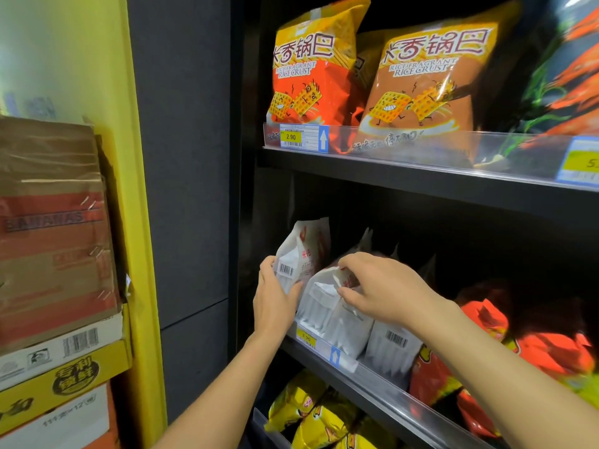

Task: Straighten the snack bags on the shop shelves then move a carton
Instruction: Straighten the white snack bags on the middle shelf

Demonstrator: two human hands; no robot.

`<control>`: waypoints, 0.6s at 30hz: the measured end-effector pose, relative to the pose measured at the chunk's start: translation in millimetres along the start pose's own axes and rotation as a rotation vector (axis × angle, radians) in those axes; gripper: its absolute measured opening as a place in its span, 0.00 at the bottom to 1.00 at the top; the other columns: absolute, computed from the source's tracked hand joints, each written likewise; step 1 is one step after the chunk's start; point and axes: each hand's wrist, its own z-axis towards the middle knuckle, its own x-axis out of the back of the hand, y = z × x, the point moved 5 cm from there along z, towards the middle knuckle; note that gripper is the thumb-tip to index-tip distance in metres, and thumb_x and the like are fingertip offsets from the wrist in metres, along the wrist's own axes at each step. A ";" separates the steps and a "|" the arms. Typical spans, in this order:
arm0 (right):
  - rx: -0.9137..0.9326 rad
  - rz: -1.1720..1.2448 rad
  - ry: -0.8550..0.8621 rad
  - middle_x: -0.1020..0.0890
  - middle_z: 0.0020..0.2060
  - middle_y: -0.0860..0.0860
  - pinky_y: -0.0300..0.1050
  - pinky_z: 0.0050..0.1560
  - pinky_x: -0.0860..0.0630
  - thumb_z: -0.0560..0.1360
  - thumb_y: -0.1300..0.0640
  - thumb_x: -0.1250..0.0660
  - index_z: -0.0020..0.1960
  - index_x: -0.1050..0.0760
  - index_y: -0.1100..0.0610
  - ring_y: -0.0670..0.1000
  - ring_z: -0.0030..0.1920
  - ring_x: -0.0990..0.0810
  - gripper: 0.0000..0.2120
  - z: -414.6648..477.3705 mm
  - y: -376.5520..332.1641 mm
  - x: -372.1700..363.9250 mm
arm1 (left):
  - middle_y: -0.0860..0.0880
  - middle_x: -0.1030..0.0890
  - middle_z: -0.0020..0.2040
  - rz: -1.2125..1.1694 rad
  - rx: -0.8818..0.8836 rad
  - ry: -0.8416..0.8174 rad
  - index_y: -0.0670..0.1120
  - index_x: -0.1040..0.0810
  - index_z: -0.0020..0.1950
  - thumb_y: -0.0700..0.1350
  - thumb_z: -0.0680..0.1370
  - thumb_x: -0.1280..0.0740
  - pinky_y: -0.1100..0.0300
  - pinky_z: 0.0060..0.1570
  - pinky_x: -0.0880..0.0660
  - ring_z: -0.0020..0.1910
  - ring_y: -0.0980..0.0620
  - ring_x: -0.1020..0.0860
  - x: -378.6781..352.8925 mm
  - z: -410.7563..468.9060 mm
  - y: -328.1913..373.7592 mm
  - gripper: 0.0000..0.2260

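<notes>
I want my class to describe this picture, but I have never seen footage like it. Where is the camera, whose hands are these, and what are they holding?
There is no machine here. One camera worn on a person's head looks forward and down at their own two bare hands. The left hand grips an upright white snack bag with a barcode at the end of the dark middle shelf. The right hand pinches the top of the leaning white snack bag beside it. Orange rice-crust bags stand on the shelf above, and stacked cardboard cartons stand at the left.
</notes>
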 end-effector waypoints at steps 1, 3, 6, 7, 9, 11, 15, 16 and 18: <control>0.001 0.004 -0.002 0.21 0.59 0.43 0.40 0.48 0.23 0.82 0.41 0.36 0.70 0.28 0.47 0.46 0.53 0.20 0.19 -0.3 -0.1 0.4 | 0.54 0.25 0.66 0.022 0.017 -0.011 0.54 0.39 0.72 0.52 0.77 0.23 0.62 0.49 0.23 0.59 0.56 0.23 -2.0 2.8 -2.9 0.32; 0.001 0.004 -0.009 0.21 0.60 0.44 0.40 0.48 0.23 0.82 0.42 0.37 0.70 0.28 0.47 0.46 0.53 0.20 0.19 -0.4 -0.9 0.9 | 0.53 0.24 0.65 0.072 0.041 -0.024 0.55 0.41 0.71 0.52 0.76 0.22 0.61 0.46 0.23 0.58 0.54 0.22 -6.1 8.9 -9.8 0.33; 0.002 0.002 -0.021 0.21 0.59 0.44 0.38 0.45 0.27 0.82 0.42 0.37 0.69 0.28 0.47 0.47 0.53 0.20 0.18 0.3 -1.4 1.0 | 0.51 0.24 0.67 0.124 0.066 -0.035 0.53 0.40 0.71 0.50 0.75 0.21 0.54 0.50 0.18 0.61 0.49 0.20 -9.0 15.6 -17.7 0.34; 0.003 0.003 -0.024 0.21 0.59 0.44 0.39 0.45 0.27 0.82 0.42 0.37 0.69 0.27 0.47 0.47 0.52 0.20 0.18 0.6 -1.5 1.0 | 0.50 0.25 0.68 0.114 0.076 -0.032 0.52 0.40 0.73 0.50 0.75 0.20 0.52 0.52 0.17 0.62 0.48 0.20 -8.8 16.5 -18.9 0.35; 0.008 0.004 -0.027 0.21 0.60 0.45 0.42 0.48 0.23 0.82 0.42 0.37 0.69 0.28 0.47 0.47 0.53 0.20 0.18 1.8 -1.4 1.1 | 0.48 0.27 0.72 0.068 0.091 -0.005 0.50 0.41 0.78 0.49 0.76 0.22 0.49 0.58 0.18 0.67 0.46 0.22 -6.4 13.3 -16.1 0.38; 0.013 0.010 -0.034 0.22 0.65 0.45 0.44 0.55 0.21 0.82 0.42 0.37 0.74 0.31 0.47 0.48 0.59 0.20 0.22 3.3 -1.4 1.4 | 0.47 0.32 0.77 0.042 0.060 0.071 0.47 0.42 0.82 0.48 0.79 0.25 0.51 0.63 0.23 0.73 0.47 0.27 -1.1 3.5 -7.3 0.37; 0.034 0.020 -0.051 0.29 0.75 0.47 0.44 0.62 0.24 0.83 0.43 0.37 0.81 0.40 0.48 0.50 0.68 0.23 0.30 1.8 -2.0 2.6 | 0.58 0.33 0.69 -0.018 -0.156 0.103 0.51 0.35 0.76 0.47 0.80 0.28 0.63 0.61 0.29 0.69 0.56 0.31 2.6 -20.9 19.0 0.27; 0.035 0.015 -0.051 0.28 0.74 0.47 0.45 0.61 0.24 0.83 0.43 0.37 0.81 0.40 0.49 0.50 0.67 0.23 0.30 0.6 -1.6 3.9 | 0.60 0.33 0.67 -0.031 -0.176 0.048 0.52 0.34 0.75 0.48 0.81 0.28 0.64 0.61 0.30 0.68 0.58 0.31 -0.7 -24.4 23.0 0.25; 0.026 -0.021 -0.050 0.25 0.70 0.48 0.44 0.59 0.22 0.82 0.42 0.37 0.77 0.35 0.50 0.49 0.63 0.21 0.26 -2.2 0.4 6.4 | 0.59 0.32 0.69 -0.037 -0.189 -0.047 0.53 0.33 0.76 0.51 0.81 0.29 0.63 0.64 0.29 0.69 0.59 0.31 -8.1 -27.8 28.6 0.25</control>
